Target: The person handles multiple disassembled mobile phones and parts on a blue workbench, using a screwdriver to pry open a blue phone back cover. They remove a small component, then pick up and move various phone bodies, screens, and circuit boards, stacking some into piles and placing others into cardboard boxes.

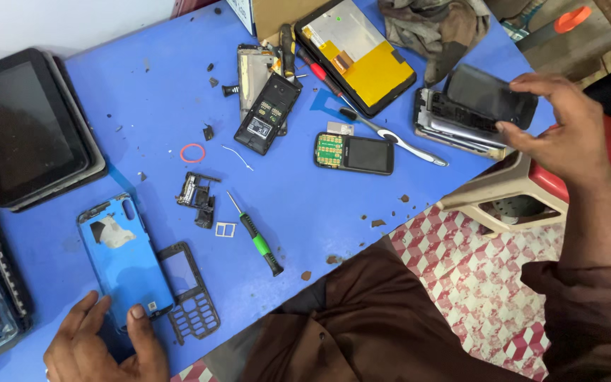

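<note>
My left hand point(104, 343) rests at the near edge of the blue table point(298, 205), its thumb pressing the lower corner of a blue phone back cover point(123, 258). A black keypad frame point(189, 291) lies just right of that cover. My right hand point(563, 131) is at the table's right end, fingers closed around a dark phone screen panel point(489, 95) held over a stack of phone parts point(447, 127). A green-handled screwdriver point(257, 237) lies in the middle, between both hands.
A small keypad phone point(353, 153), an opened black phone body point(268, 113), a yellow-backed tablet panel point(355, 53) and a red ring point(193, 153) lie scattered. Dark tablets point(26, 127) sit at the left. A plastic stool point(525, 194) stands at the right.
</note>
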